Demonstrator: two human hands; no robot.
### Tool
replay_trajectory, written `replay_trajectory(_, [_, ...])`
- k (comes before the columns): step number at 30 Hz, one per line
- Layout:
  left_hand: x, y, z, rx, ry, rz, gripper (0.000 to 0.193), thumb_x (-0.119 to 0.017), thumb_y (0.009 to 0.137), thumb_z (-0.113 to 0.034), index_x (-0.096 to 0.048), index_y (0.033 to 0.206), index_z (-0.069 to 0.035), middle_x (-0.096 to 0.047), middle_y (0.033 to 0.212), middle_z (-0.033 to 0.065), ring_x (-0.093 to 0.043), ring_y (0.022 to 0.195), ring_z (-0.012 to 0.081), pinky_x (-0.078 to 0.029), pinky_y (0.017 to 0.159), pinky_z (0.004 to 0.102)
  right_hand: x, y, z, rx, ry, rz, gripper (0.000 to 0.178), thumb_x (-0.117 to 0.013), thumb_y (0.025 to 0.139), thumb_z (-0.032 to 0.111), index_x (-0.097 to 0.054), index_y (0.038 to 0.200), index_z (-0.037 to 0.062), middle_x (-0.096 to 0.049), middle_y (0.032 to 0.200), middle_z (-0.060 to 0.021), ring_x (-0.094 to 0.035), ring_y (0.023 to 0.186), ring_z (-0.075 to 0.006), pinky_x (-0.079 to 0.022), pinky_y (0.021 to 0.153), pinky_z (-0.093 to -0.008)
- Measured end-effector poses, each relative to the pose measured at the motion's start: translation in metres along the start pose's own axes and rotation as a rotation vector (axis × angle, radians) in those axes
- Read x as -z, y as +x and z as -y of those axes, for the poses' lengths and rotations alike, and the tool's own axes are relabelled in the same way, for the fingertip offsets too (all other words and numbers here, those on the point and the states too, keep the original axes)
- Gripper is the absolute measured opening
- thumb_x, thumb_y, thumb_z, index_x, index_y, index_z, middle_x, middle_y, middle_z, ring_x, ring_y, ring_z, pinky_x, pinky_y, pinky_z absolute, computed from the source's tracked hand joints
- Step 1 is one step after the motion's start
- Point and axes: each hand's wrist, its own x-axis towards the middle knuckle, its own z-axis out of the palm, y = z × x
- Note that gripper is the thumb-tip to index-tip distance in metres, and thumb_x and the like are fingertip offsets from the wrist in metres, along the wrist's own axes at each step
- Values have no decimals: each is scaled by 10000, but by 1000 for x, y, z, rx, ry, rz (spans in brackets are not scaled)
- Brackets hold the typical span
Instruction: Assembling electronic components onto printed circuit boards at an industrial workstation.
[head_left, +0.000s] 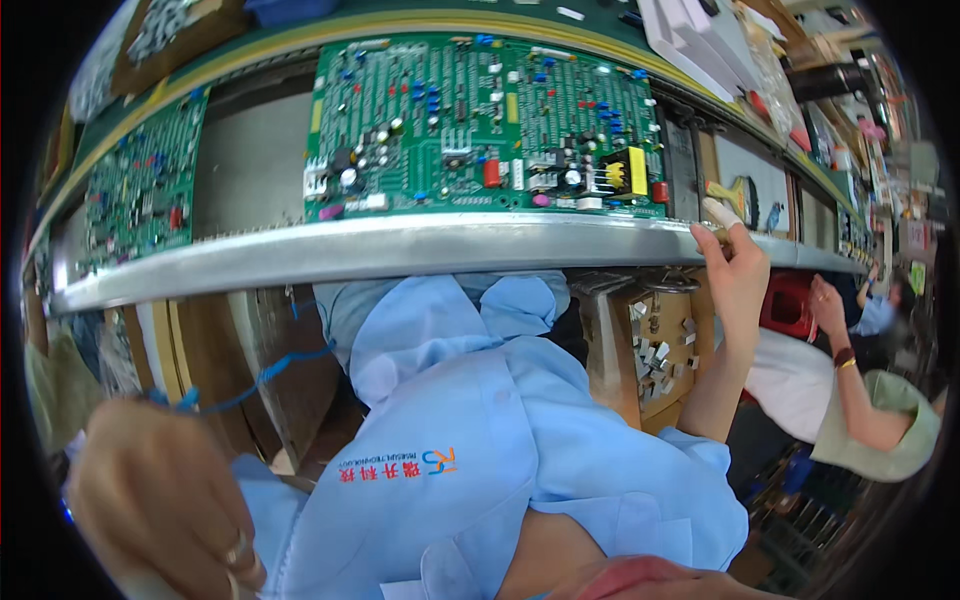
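Right hand (735, 262) raised to the metal conveyor rail (400, 245), taped fingertip resting on its edge, fingers loosely together, pinching nothing; left hand (160, 495) low and near the lens, grip unclear; large green circuit board (485, 125) lies just left of the right hand, well apart from the left hand.

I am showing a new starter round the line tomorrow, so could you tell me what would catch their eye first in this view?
First, the large green circuit board at top centre, crowded with components and lying on the conveyor behind a curved metal rail. The right hand reaches up to that rail's right end, with a bandaged fingertip. The left hand sits blurred at lower left, above the light blue smock; what it holds cannot be told.
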Motion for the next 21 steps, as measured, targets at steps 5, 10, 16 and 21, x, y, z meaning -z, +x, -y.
replay_trajectory(5, [-35, 42, -10, -137, 213, 38, 317, -473, 931, -295, -604, 898, -9, -607, 723, 80, -559, 525, 188, -410, 447, 277, -3, 6, -10, -27, -143, 50, 345, -686, 818, 317, -665, 1119, 148, -581, 588, -116, -553, 513, -255, -427, 534, -364])
replay_trajectory(10, [-4, 53, 9, -331, 404, 59, 386, -441, 942, -403, -582, 885, -48, -572, 685, 35, -507, 483, 146, -346, 400, 245, 8, -1, -48, -228, -146, -16, 351, -654, 836, 358, -663, 1111, 142, -642, 670, -131, -648, 679, -307, -490, 623, -377])
replay_trajectory(16, [24, 72, 50, -610, 611, 82, 415, -402, 950, -437, -562, 888, -59, -532, 682, 20, -473, 476, 123, -339, 406, 236, 23, -27, -131, -525, -235, -105, 387, -609, 849, 436, -668, 1084, 135, -683, 740, -80, -662, 736, -286, -493, 661, -376])
replay_trajectory(21, [28, 79, 73, -862, 828, 30, 439, -370, 956, -466, -545, 891, -68, -498, 680, 8, -445, 471, 103, -333, 412, 228, -4, -80, -208, -773, -370, 76, 405, -620, 822, 448, -674, 1057, 122, -692, 881, -129, -654, 892, -313, -499, 755, -403])
